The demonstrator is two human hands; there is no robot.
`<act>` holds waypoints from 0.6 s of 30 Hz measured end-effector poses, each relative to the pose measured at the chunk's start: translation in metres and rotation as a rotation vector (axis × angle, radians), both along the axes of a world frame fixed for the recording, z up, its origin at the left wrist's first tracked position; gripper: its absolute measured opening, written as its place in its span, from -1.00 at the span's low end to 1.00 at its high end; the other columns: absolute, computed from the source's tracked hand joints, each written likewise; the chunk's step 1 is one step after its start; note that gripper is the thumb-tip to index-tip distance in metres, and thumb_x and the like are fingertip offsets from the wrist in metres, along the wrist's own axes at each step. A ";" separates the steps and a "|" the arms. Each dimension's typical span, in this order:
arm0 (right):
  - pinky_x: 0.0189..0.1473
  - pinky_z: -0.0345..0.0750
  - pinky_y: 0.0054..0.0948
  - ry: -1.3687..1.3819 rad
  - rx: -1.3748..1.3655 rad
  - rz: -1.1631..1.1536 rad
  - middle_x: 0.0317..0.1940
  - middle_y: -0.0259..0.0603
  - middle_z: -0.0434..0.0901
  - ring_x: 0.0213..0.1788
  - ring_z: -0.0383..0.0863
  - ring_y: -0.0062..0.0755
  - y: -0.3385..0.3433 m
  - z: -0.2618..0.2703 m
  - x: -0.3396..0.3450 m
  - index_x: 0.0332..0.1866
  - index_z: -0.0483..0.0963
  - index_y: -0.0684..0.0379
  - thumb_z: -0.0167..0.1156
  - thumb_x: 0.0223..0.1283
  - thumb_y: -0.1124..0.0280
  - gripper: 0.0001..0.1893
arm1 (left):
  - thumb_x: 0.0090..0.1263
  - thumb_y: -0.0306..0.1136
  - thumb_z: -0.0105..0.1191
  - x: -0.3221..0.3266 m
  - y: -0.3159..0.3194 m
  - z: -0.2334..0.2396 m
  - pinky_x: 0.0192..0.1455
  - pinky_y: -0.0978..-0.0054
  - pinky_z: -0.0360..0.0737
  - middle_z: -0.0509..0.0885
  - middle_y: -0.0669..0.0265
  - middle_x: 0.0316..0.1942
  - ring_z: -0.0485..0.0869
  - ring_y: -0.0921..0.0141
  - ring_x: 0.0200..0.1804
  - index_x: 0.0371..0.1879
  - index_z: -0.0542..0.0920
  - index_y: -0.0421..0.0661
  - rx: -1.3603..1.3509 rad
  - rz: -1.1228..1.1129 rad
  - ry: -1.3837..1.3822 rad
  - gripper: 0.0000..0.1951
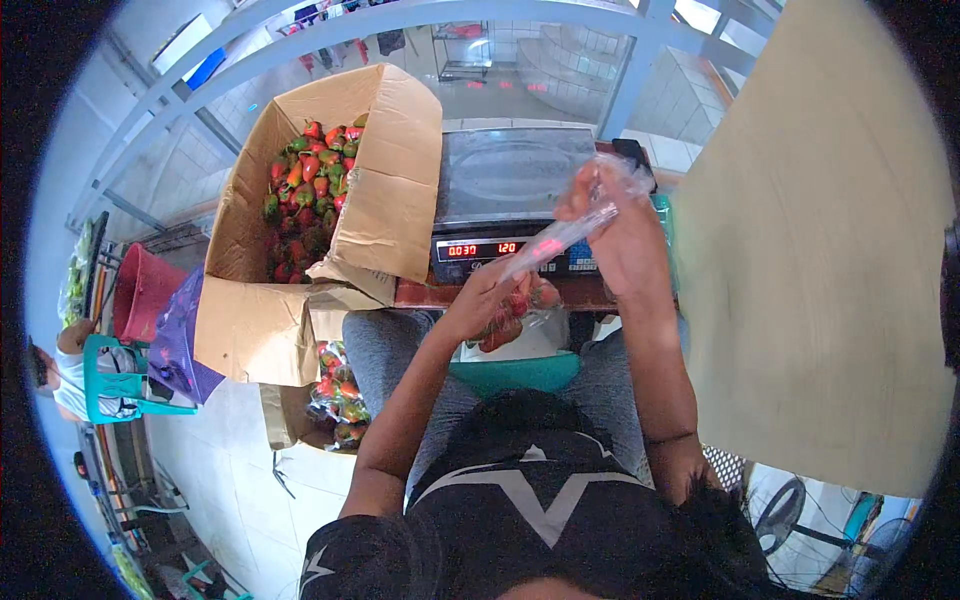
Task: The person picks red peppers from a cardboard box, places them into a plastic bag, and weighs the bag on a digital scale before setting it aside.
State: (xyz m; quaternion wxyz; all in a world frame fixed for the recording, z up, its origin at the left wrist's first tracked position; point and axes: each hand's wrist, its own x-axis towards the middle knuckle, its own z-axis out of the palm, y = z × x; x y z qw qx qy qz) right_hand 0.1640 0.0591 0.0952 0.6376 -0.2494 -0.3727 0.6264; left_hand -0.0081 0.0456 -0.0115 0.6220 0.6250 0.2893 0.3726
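A clear plastic bag (559, 241) is stretched between my two hands above the front edge of a digital scale. My left hand (480, 296) pinches its neck, and red and green peppers (500, 330) hang in the bag's lower part below those fingers. At the other end, my right hand (619, 232) grips the gathered top of the bag. Behind the hands lies the scale's metal pan (517, 172); red digits glow on its front panel (472, 251). A cardboard box (394, 180) to the left of the scale holds many loose red and green peppers (307, 187).
A lower box (277, 420) with bagged peppers stands on the floor beside my left leg. A wooden panel (810, 247) rises close on my right. To the far left are a red bucket (142, 292), a purple sack (184, 337) and a seated person (75, 379).
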 end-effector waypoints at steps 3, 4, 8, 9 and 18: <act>-0.34 0.34 -0.52 0.195 0.060 0.139 -0.59 -0.39 0.30 -0.50 0.33 -0.54 0.004 -0.001 0.010 -0.22 0.40 0.25 -0.02 0.23 0.32 -0.80 | 0.41 -0.21 -0.19 -0.001 -0.002 0.002 -0.25 0.55 0.39 0.45 0.37 -0.46 0.41 0.48 -0.39 -0.51 0.41 -0.14 -0.018 0.015 0.083 -0.70; -0.34 0.34 -0.52 0.198 0.060 0.139 -0.59 -0.39 0.30 -0.50 0.33 -0.54 0.003 0.000 0.010 -0.22 0.40 0.25 -0.02 0.23 0.32 -0.80 | 0.41 -0.23 -0.19 -0.002 -0.003 0.003 -0.26 0.56 0.38 0.43 0.38 -0.47 0.40 0.49 -0.40 -0.51 0.41 -0.14 -0.023 0.022 0.113 -0.71; -0.34 0.31 -0.51 -0.009 0.155 -0.123 -0.57 -0.40 0.26 -0.49 0.26 -0.58 -0.004 0.022 0.019 -0.22 0.39 0.24 -0.04 0.20 0.37 -0.83 | 0.39 -0.26 -0.17 -0.013 -0.004 -0.019 -0.31 0.56 0.37 0.40 0.39 -0.49 0.39 0.52 -0.41 -0.51 0.41 -0.16 -0.042 0.050 0.126 -0.73; -0.33 0.31 -0.50 -0.037 0.244 -0.234 -0.55 -0.39 0.28 -0.48 0.27 -0.58 -0.005 0.029 0.028 -0.21 0.39 0.24 -0.04 0.19 0.39 -0.83 | 0.39 -0.26 -0.17 -0.015 -0.005 -0.025 -0.33 0.57 0.36 0.39 0.39 -0.49 0.38 0.53 -0.41 -0.51 0.42 -0.17 -0.071 0.088 0.148 -0.73; 0.20 0.19 -0.07 -1.748 1.052 -0.210 -0.09 -0.04 0.47 0.14 0.33 -0.02 -0.031 -0.012 -0.029 0.01 0.37 0.20 0.07 0.01 0.36 -0.61 | 0.18 -0.52 -0.13 -0.004 -0.022 -0.008 -0.08 0.33 0.41 0.51 0.13 -0.34 0.48 0.22 -0.18 -0.27 0.47 -0.23 0.260 0.167 0.412 -0.83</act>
